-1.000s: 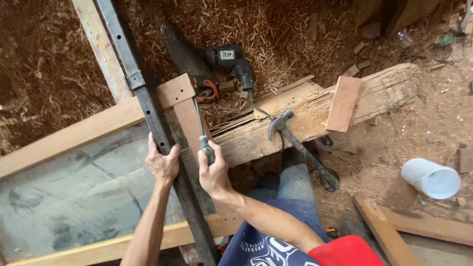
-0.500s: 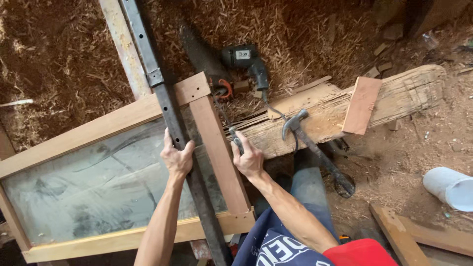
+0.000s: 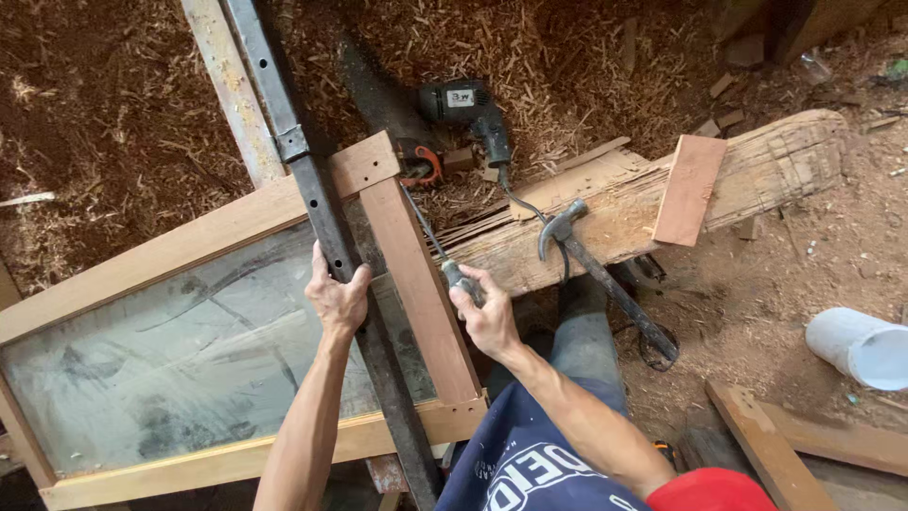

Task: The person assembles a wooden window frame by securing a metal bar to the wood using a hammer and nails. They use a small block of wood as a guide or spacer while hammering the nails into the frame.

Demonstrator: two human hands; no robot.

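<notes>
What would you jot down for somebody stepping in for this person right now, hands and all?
Left hand: gripping the dark metal bar that lies across the wooden frame.
Right hand: holding a thin tool against the frame's right edge.
Hammer rests on the rough log; drill lies on the sawdust behind.
Frame looks assembled around its glass pane; what remains cannot be told.

hands (image 3: 340,298) grip metal bar (image 3: 326,222) and screwdriver (image 3: 445,260).

A long bar (image 3: 326,222) lay across the window frame (image 3: 416,284). Right of the frame, a hammer (image 3: 596,270) rested on a log (image 3: 757,175). Behind them, a drill (image 3: 468,114) lay on the floor.
</notes>
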